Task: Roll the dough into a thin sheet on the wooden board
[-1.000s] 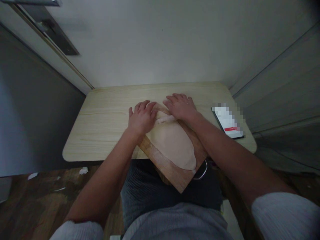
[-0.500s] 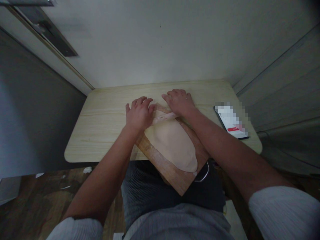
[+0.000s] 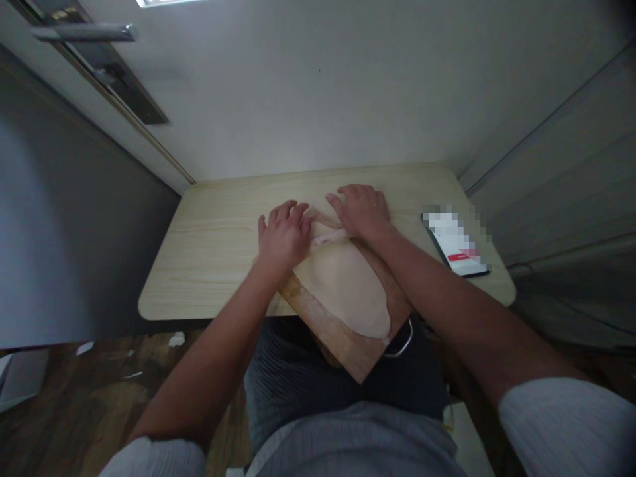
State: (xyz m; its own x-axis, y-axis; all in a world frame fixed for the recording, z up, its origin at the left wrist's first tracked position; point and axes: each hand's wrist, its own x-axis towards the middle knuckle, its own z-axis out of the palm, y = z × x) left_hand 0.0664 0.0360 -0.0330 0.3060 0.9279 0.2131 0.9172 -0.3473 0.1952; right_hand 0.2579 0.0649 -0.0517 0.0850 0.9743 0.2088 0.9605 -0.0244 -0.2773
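Observation:
A flattened oval sheet of pale dough [image 3: 348, 288] lies on a wooden cutting board [image 3: 342, 354] set at an angle. Across the dough's far part runs a short, whitish, flour-dusted rolling pin [image 3: 328, 237]; my hands cover its ends. My left hand [image 3: 285, 235] rests palm-down on the left end, its fingers apart and pointing away from me. On the right end lies my right hand [image 3: 362, 209], palm down, with fingers stretched past the pin and the thumb held out. Part of the board's far corner shows between the hands.
The board's near corner overhangs the front edge of the pale wooden table [image 3: 199, 265] above my lap, a metal handle [image 3: 405, 344] at its right. A phone [image 3: 454, 242] lies on the right. Behind stands a white door with a lever handle [image 3: 84, 32].
My view has tilted up, showing more of the door handle. Both hands and the rolling pin have shifted slightly toward me over the dough; the phone and board stay in place.

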